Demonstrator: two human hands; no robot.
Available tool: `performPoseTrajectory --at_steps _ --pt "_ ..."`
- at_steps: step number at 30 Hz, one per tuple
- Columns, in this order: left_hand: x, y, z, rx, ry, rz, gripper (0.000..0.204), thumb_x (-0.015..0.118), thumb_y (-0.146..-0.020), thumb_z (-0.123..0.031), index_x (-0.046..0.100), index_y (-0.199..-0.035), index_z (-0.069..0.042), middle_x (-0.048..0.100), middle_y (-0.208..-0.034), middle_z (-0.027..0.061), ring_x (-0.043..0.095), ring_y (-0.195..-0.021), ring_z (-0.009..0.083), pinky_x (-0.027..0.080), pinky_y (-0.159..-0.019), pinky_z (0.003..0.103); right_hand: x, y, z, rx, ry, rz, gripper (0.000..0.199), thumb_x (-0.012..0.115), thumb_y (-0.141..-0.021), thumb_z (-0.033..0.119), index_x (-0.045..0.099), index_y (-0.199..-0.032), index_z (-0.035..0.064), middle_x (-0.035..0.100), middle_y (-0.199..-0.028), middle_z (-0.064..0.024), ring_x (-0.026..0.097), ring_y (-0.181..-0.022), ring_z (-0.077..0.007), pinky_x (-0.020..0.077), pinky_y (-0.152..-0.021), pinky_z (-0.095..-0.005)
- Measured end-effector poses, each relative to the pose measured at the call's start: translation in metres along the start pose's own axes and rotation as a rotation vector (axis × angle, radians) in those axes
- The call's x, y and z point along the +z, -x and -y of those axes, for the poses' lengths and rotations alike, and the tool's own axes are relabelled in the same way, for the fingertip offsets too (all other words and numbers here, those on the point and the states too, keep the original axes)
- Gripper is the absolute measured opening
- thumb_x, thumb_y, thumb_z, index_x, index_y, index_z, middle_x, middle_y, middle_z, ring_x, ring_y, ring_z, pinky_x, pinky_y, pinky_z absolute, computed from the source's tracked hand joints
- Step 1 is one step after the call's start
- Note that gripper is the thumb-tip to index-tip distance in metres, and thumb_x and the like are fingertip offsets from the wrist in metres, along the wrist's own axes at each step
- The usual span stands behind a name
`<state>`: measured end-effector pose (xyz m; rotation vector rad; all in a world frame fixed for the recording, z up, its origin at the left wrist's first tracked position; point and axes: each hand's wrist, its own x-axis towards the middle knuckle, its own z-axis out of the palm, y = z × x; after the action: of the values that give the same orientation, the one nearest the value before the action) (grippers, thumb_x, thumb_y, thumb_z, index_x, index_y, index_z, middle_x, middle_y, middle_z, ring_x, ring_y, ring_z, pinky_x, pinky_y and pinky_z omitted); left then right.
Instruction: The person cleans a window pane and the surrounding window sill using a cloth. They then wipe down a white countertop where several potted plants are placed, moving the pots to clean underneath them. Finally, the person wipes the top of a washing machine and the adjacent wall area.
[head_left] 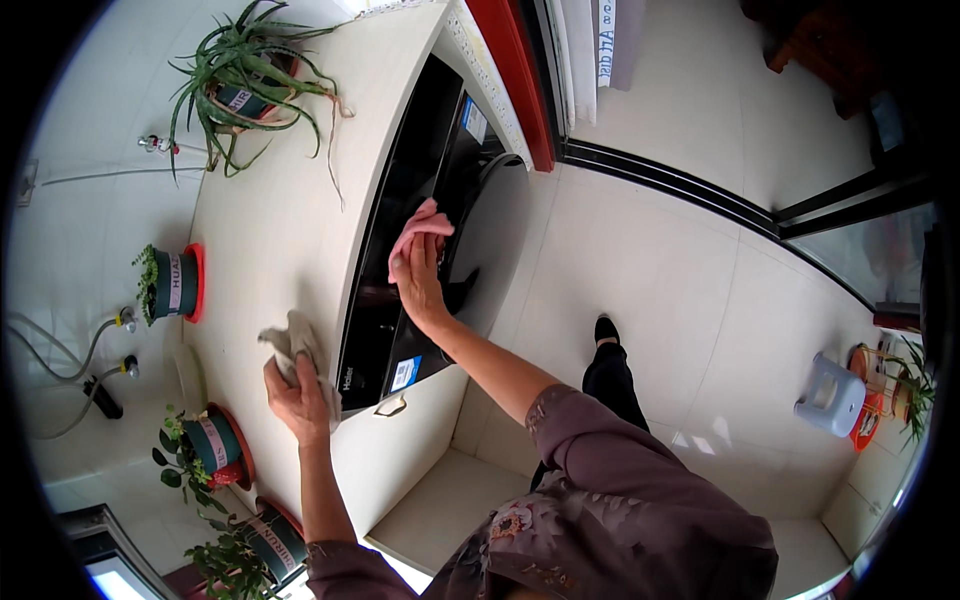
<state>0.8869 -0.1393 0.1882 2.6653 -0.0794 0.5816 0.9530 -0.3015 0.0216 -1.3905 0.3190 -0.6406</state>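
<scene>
Where the pink cloth [420, 228] lies against the black front of the machine [405, 180], the right hand [420, 288] sits over its near end, so the cloth reaches ahead of the fingers and away from the body, its longer side slanting from near left to far right, much as the machine's own long side does. That hand is the nearer of the 2 to this cloth; its fingers are bunched and clamped on the folds, with a loose tip sticking out to the right. Across the edge of the counter [260, 240], the left hand [298, 395] is closed on a beige cloth [298, 335] beside the machine's near corner; this cloth shows ahead of the fingers and down along the hand's right side. How either palm meets its cloth cannot be seen, since the backs of both hands face the camera, and the right thumb is hard to pick out. The right hand and forearm cover part of the machine, including some of the round door [492, 240]. Of the 4 plants [235, 75] on the counter, the nearest is cut off by the lower edge.
</scene>
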Motion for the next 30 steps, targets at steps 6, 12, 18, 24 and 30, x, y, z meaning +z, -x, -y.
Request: performPoseTrajectory --at_steps 6,12,18,24,30 --pt "0.075 -0.069 -0.044 0.357 -0.113 0.115 0.042 0.071 -0.079 -0.027 0.055 -0.109 -0.003 0.059 -0.094 0.0167 0.059 -0.080 0.0400 0.050 -0.068 0.045 -0.005 -0.090 -0.031 -0.027 -0.034 -0.041 0.072 0.039 -0.098 0.043 0.015 -0.147 -0.0040 0.022 -0.148 -0.0279 0.022 -0.138 -0.0424 0.0200 -0.112 -0.0437" --pt "0.090 -0.073 -0.055 0.396 -0.104 0.066 0.048 0.079 -0.067 -0.018 0.054 -0.105 -0.002 0.056 -0.089 0.0142 0.058 -0.076 0.0376 0.051 -0.065 0.042 -0.020 -0.210 -0.072 0.006 0.071 -0.152 0.069 0.038 -0.097 0.044 0.021 -0.147 -0.0018 0.034 -0.143 -0.0269 0.037 -0.130 -0.0418 0.0289 -0.107 -0.0434" --pt "0.085 -0.069 -0.051 0.337 -0.125 0.079 0.045 0.077 -0.066 -0.012 0.054 -0.102 -0.001 0.055 -0.085 0.0152 0.057 -0.073 0.0366 0.049 -0.064 0.041 -0.028 -0.283 -0.022 -0.078 0.346 -0.058 0.056 0.046 -0.094 0.028 0.034 -0.144 0.0064 0.035 -0.146 -0.0211 0.037 -0.132 -0.0378 0.0295 -0.107 -0.0458" --pt "0.083 -0.062 -0.043 0.297 -0.130 0.095 0.046 0.075 -0.065 -0.012 0.052 -0.103 -0.001 0.054 -0.085 0.0166 0.056 -0.072 0.0363 0.048 -0.064 0.042 -0.043 -0.308 -0.010 -0.298 0.263 0.069 0.032 0.049 -0.089 0.018 0.057 -0.119 0.0093 0.053 -0.130 -0.0161 0.047 -0.122 -0.0341 0.0387 -0.099 -0.0420" --pt "0.088 -0.071 -0.044 0.310 -0.127 0.136 0.048 0.073 -0.066 -0.012 0.048 -0.105 -0.001 0.052 -0.086 0.0163 0.054 -0.070 0.0353 0.047 -0.065 0.040 -0.050 -0.340 -0.140 0.043 0.330 0.072 0.034 0.038 -0.095 0.037 0.058 -0.101 0.0097 0.066 -0.089 -0.0174 0.062 -0.085 -0.0414 0.0488 -0.073 -0.0463"
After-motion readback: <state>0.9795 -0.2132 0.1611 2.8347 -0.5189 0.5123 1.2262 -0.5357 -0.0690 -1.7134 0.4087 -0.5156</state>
